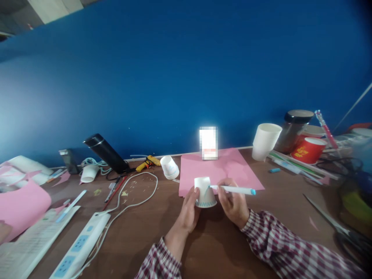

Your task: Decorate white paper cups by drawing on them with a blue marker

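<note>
Blue wall (186, 77) fills the upper view, rising behind the pink sheet.

Brown counter (221, 248) runs the full width, with the pink sheet near its middle against the wall.

Pink sheet (221, 168), the landmark: flat, its far edge toward the wall, near edge toward the person.

White power strip (81, 248) lies well left of the pink sheet and nearer the person; its white cable (139, 193) loops back toward the sheet's left edge.

Black flask (106, 153) leans tilted, far left of the sheet by the wall. Yellow glue gun (148, 162) lies between flask and sheet.

Stack of white cups (266, 141) stands upright just past the sheet's far right corner. Dark jar (293, 130) and red cup (309, 150) sit further right of it.

Scissors (334, 224) lie well right of the sheet, near the counter's right end.

Tipped white cup (169, 167) lies on its side just beside the sheet's left edge.

Left hand (188, 211), at the sheet's near edge: fingers wrapped against the left side of the paper cup, steadying it.

Right hand (234, 203), also at the near edge: pinched around the marker, its fingers close to the cup's right side.

Paper cup (205, 192): upside down, wide rim low, at the sheet's near edge between both hands. Blue zigzag band near the rim.

Marker (232, 189): white with a blue end, lying roughly level, tip meeting the cup's right wall.
</note>
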Action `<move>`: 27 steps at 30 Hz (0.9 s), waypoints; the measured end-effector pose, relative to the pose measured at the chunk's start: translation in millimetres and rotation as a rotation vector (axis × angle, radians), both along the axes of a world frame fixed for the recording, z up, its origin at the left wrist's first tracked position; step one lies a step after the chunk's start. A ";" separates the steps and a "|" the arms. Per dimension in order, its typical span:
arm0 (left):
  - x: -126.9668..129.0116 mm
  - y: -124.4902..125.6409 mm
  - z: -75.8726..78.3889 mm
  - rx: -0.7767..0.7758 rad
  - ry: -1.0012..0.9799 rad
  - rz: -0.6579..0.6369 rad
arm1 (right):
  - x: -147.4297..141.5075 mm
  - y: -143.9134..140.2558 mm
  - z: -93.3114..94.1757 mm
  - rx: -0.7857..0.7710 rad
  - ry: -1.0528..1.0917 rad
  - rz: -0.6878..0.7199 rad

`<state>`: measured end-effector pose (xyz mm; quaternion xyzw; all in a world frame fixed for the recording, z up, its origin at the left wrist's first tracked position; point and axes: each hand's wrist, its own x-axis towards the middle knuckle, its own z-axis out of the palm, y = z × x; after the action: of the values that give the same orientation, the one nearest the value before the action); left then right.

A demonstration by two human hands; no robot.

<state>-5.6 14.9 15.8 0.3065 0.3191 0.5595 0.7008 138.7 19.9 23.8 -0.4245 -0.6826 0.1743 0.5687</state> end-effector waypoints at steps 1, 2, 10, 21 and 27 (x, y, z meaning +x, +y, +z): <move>-0.2 -0.1 0.1 0.001 -0.004 -0.002 | 0.0 -0.1 -0.1 0.002 -0.003 0.007; -0.5 -0.1 -0.1 0.001 -0.008 -0.004 | 0.0 -0.3 0.0 0.004 -0.006 0.015; -2.4 3.4 -6.1 -0.045 -0.061 0.035 | 0.5 0.3 0.0 0.018 0.034 -0.026; -0.9 2.3 4.7 -0.069 -0.101 0.020 | -4.9 -8.6 0.9 0.007 -0.012 0.040; -2.2 3.7 0.8 -0.043 -0.097 0.003 | -5.7 -8.5 0.3 -0.001 -0.017 0.036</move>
<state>-7.7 18.6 16.7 0.2634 0.2970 0.5677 0.7212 133.0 11.5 24.1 -0.4141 -0.6947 0.1813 0.5596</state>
